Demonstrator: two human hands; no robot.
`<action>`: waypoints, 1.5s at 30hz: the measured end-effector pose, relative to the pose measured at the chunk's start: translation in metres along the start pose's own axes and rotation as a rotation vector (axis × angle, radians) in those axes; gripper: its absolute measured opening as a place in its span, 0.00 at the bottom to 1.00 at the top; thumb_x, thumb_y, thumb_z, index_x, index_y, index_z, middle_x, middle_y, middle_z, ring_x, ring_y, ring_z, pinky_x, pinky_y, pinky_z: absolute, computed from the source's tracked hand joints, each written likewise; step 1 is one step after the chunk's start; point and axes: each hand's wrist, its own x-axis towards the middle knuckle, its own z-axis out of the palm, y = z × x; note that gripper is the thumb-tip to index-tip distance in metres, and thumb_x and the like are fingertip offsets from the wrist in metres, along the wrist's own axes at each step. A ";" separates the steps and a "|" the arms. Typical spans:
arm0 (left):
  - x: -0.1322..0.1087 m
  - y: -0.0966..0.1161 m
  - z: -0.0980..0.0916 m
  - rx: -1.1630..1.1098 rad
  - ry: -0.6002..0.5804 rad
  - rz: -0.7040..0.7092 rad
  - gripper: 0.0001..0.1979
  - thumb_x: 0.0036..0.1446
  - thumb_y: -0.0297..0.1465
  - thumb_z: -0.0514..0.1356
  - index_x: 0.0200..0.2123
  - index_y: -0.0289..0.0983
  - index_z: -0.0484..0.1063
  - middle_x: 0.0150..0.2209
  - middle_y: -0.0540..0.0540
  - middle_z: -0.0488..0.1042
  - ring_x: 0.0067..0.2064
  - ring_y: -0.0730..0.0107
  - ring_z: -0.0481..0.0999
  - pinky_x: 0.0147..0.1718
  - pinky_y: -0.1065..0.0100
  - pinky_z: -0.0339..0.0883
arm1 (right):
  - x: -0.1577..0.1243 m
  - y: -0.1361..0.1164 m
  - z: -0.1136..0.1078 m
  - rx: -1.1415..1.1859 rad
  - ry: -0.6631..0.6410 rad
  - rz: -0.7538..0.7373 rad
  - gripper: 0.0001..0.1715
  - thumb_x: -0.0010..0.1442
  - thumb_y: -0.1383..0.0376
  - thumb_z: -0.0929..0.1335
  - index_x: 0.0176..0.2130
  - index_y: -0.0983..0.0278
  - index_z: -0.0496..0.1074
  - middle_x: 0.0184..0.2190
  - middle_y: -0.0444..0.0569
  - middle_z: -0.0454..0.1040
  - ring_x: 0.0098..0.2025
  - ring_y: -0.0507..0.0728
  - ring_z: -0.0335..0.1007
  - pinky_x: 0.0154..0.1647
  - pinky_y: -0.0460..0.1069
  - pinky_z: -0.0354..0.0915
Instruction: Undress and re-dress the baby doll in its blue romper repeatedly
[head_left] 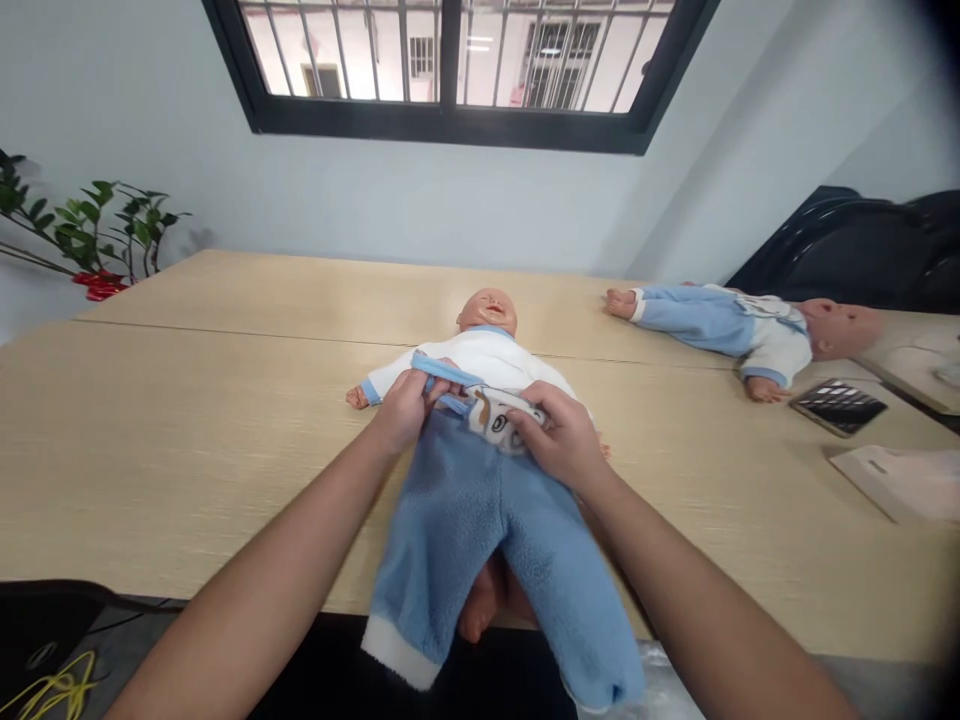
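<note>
Two hands (pixel 559 435); two dolls (pixel 504 354); one window (pixel 450 60) (two panes (pixel 390 50))

No text, number or brand can be read. The white front panel (pixel 489 412) of the blue garment (pixel 450 510) bears a printed picture in dark outlines with a brown patch, partly covered, and no letters can be made out in it. A dark, patterned print on the front of the second doll's outfit (pixel 769 308) is too small to tell. At the lower left, a black item (pixel 30 625) carries a faint, rounded emblem, too blurred to identify.
</note>
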 end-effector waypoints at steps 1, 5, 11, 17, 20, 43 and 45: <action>0.000 0.004 0.002 -0.054 0.014 -0.006 0.30 0.64 0.57 0.52 0.20 0.42 0.54 0.25 0.48 0.65 0.34 0.63 0.73 0.43 0.59 0.74 | -0.001 0.000 0.001 0.020 0.021 0.019 0.15 0.70 0.51 0.69 0.36 0.58 0.72 0.34 0.48 0.78 0.37 0.59 0.74 0.42 0.54 0.68; 0.000 0.019 -0.001 -0.219 0.060 -0.014 0.28 0.60 0.49 0.57 0.20 0.42 0.46 0.22 0.51 0.56 0.28 0.69 0.68 0.42 0.57 0.75 | -0.001 0.003 0.003 0.100 0.126 0.093 0.22 0.67 0.44 0.69 0.36 0.58 0.73 0.37 0.50 0.79 0.41 0.61 0.76 0.46 0.56 0.70; 0.001 0.023 -0.023 -0.102 -0.105 0.034 0.22 0.60 0.54 0.59 0.32 0.40 0.68 0.22 0.58 0.55 0.20 0.78 0.50 0.23 0.69 0.55 | 0.025 -0.004 -0.012 0.301 0.157 0.267 0.28 0.56 0.39 0.75 0.34 0.59 0.71 0.26 0.43 0.73 0.25 0.54 0.65 0.26 0.49 0.63; 0.001 0.019 -0.025 0.598 -0.230 0.133 0.20 0.63 0.49 0.60 0.40 0.37 0.79 0.37 0.46 0.78 0.41 0.62 0.74 0.44 0.63 0.67 | 0.076 -0.036 -0.028 0.376 -0.198 0.208 0.26 0.57 0.42 0.77 0.35 0.61 0.73 0.25 0.42 0.71 0.24 0.52 0.63 0.24 0.46 0.59; -0.001 0.019 -0.022 0.579 -0.172 0.141 0.22 0.65 0.51 0.57 0.33 0.38 0.75 0.35 0.47 0.76 0.41 0.62 0.73 0.47 0.61 0.69 | 0.087 -0.043 -0.023 0.320 -0.269 0.113 0.25 0.59 0.43 0.75 0.35 0.61 0.74 0.26 0.43 0.71 0.27 0.52 0.65 0.27 0.47 0.62; -0.018 0.034 -0.013 0.462 -0.240 -0.007 0.27 0.68 0.56 0.55 0.43 0.38 0.77 0.40 0.44 0.81 0.41 0.60 0.80 0.39 0.63 0.75 | 0.100 0.004 -0.026 -0.082 0.017 -0.053 0.08 0.61 0.59 0.73 0.37 0.62 0.77 0.34 0.45 0.79 0.37 0.57 0.72 0.42 0.51 0.66; -0.017 0.035 -0.008 0.442 -0.175 0.042 0.26 0.68 0.54 0.56 0.53 0.40 0.76 0.48 0.42 0.81 0.51 0.56 0.79 0.49 0.60 0.75 | 0.101 0.004 -0.028 -0.082 0.012 -0.051 0.09 0.62 0.58 0.73 0.37 0.62 0.77 0.35 0.45 0.79 0.37 0.57 0.72 0.42 0.51 0.66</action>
